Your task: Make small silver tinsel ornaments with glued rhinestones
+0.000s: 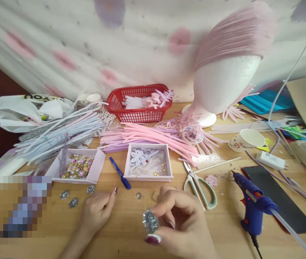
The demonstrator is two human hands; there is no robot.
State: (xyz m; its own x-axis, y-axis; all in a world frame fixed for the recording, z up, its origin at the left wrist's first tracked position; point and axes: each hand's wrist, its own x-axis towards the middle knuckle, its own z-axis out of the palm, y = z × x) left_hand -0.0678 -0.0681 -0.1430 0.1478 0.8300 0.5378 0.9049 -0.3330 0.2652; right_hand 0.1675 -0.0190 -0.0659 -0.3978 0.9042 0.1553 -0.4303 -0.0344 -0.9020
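Note:
Between the thumb and forefinger of my right hand (185, 223) is a glittery silver oval ornament (150, 221), held up over the wooden table with its sparkling face showing. My left hand (96, 208) rests on the table, fingers curled under into a loose fist and the thumb pointing forward. I see nothing in it, though its palm side is hidden. Several similar silver ornaments lie left of it, among them one ornament (73, 203) and another ornament (91, 189) close to the knuckles. A blue marker (120, 173) lies beyond the two hands.
A white box of beads (99, 167) and a box of pale flowers (170, 169) stand ahead. Scissors (200, 187) and a blue glue gun (252, 205) with a cord are at right. Behind are pipe cleaners (153, 138), a red basket (139, 116) and a foam head (217, 82).

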